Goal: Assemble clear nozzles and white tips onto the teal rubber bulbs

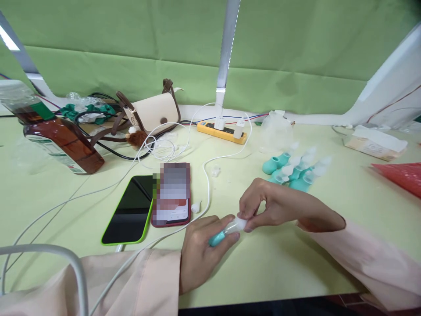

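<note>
My left hand (201, 252) is closed around a small bulb aspirator (217, 238) with a teal bulb and a clear nozzle. Most of the bulb is hidden in the fingers. My right hand (263, 204) pinches the white tip (241, 222) at the nozzle's far end between thumb and fingers. Beyond the right wrist lies a cluster of several similar teal aspirators (300, 183), their frosted tips pointing away to the right. Two small whitish pieces lie on the table, one a white tip (196, 206) beside the red-cased phone, the other a translucent bit (215, 170).
A green-cased phone (128, 210) and a red-cased phone (171, 215) lie left of centre. White cables cross the table. Behind are a brown-liquid bottle (66, 140), a cream handbag (154, 113), a yellow power strip (222, 132), a plastic bag (276, 131) and a tissue pack (375, 144).
</note>
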Demonstrator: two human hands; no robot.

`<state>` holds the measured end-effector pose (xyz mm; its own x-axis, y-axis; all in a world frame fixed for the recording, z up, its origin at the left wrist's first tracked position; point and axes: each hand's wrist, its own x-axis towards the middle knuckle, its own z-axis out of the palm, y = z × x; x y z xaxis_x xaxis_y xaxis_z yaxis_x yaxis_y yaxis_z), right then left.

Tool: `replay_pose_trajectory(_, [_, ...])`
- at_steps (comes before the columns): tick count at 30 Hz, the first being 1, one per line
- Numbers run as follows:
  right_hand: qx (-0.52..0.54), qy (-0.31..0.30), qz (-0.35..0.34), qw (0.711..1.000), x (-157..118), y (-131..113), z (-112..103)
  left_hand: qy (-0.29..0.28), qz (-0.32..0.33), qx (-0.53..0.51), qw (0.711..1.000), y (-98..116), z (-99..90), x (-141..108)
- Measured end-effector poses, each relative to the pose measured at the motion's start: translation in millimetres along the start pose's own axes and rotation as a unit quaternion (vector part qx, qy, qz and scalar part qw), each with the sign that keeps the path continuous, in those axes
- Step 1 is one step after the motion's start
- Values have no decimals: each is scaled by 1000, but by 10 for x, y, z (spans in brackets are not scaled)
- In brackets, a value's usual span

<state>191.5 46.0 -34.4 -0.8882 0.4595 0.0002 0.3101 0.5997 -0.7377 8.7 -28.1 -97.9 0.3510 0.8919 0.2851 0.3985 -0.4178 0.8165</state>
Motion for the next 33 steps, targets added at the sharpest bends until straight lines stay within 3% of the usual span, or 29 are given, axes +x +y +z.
replay_pose_trajectory(6, [46,-48,25,997,32,37,15,-9,14,19,1000,-7,9,1])
replay_pose_trajectory(14, [59,-1,41,997,31,-95,-40,5,10,-37,999,44,-6,37])
replay_pose_trajectory(18, [55,12,40,998,-12,-261,-106,-8,1,-83,997,92,-21,61])
replay_pose_trajectory(23, [68,39,85,993,-66,-260,-231,-32,-18,-99,994,63,-10,45])
replay_pose_trajectory(28, [24,148,146,978,-171,-213,-454,24,43,-110,993,40,-33,14])
replay_pose_trajectory(33, [-89,330,184,922,-143,-75,-531,-109,159,-62,979,-4,-21,14])
